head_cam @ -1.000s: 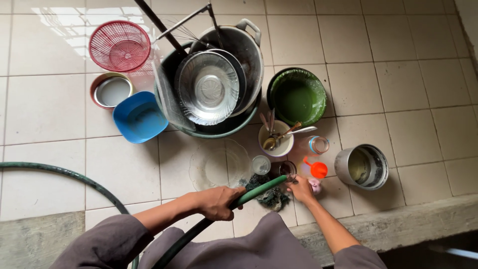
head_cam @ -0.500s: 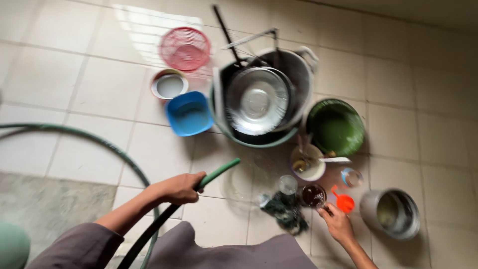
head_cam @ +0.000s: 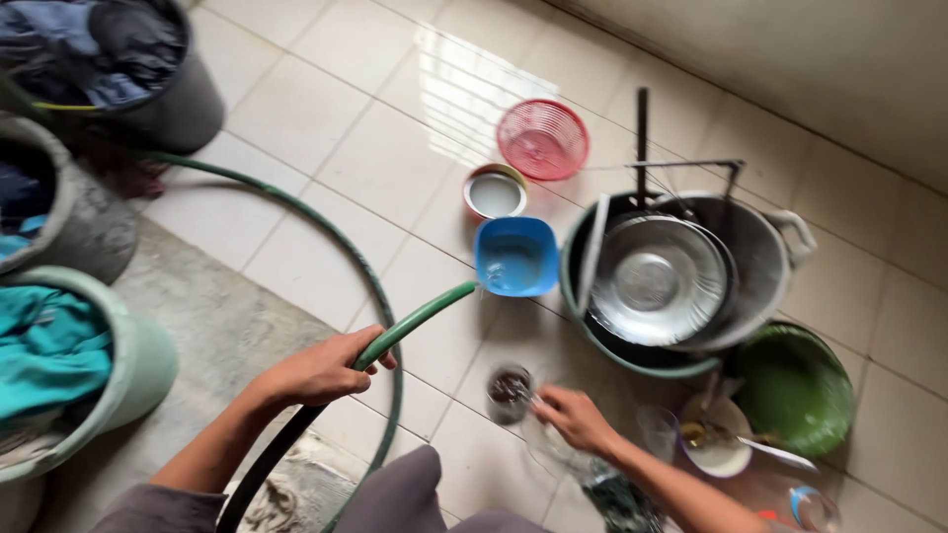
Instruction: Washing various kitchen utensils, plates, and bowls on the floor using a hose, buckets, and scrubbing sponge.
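Observation:
My left hand [head_cam: 321, 370] grips a green hose [head_cam: 410, 321] near its open end, which points toward a blue square container [head_cam: 516, 257]. My right hand [head_cam: 575, 418] holds a small clear glass [head_cam: 510, 393] with dark liquid by its rim, low over the tiled floor. A dark scouring pad [head_cam: 622, 498] lies just right of that hand, partly hidden by my forearm.
A large basin [head_cam: 592, 341] holds a metal pot, steel plates [head_cam: 655, 278] and a wire rack. Around it sit a red strainer [head_cam: 542, 139], a round tin [head_cam: 495, 192], a green bowl [head_cam: 795, 390] and a cup of spoons [head_cam: 719, 446]. Buckets of laundry [head_cam: 69, 365] stand at left.
The view has swung left, bringing the buckets into sight. My right hand has carried the glass leftward away from the other dishes. The hose end has moved left with my left hand.

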